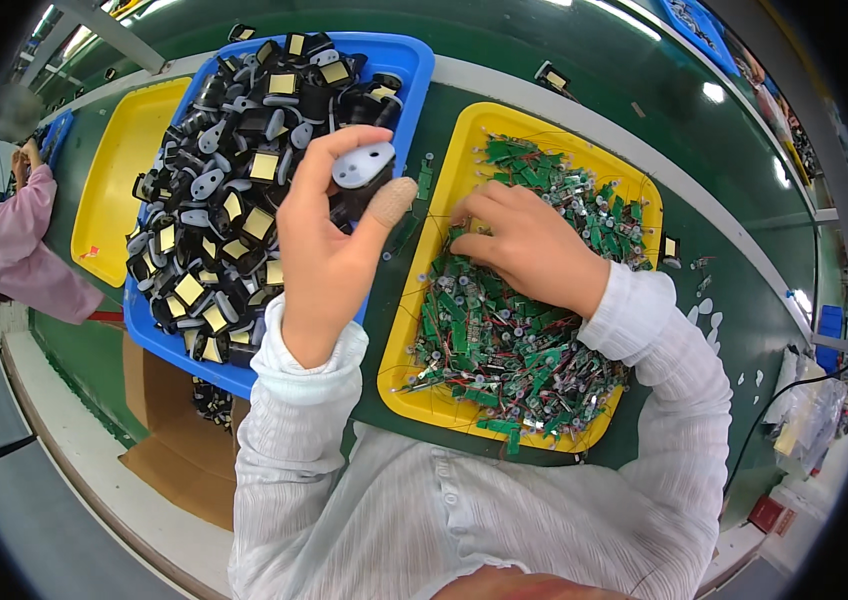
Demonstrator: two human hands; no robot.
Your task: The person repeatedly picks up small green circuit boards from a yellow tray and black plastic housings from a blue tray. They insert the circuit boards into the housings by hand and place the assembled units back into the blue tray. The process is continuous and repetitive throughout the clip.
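Observation:
My left hand (319,240) is raised over the blue tray (422,75), its thumb and fingers closed round a black plastic housing with a pale grey, teardrop-shaped face (362,163) that has small dark holes. A tan wrap covers the thumb's tip. Below it, the tray is heaped with similar black housings (206,185), many bearing cream square pads. Over on the right, my right hand (529,245) reaches into a yellow tray (394,385) piled with small green circuit boards (474,325) and thin wires. Its fingers curl down into the pile; what is between the fingertips is hidden.
Another yellow tray (109,185) lies left of the blue one. A few loose boards (426,178) lie between the trays. An open cardboard box (184,450) stands below the table edge. A person in a pink sleeve (19,230) works at far left. Single housings (552,77) lie beyond the trays.

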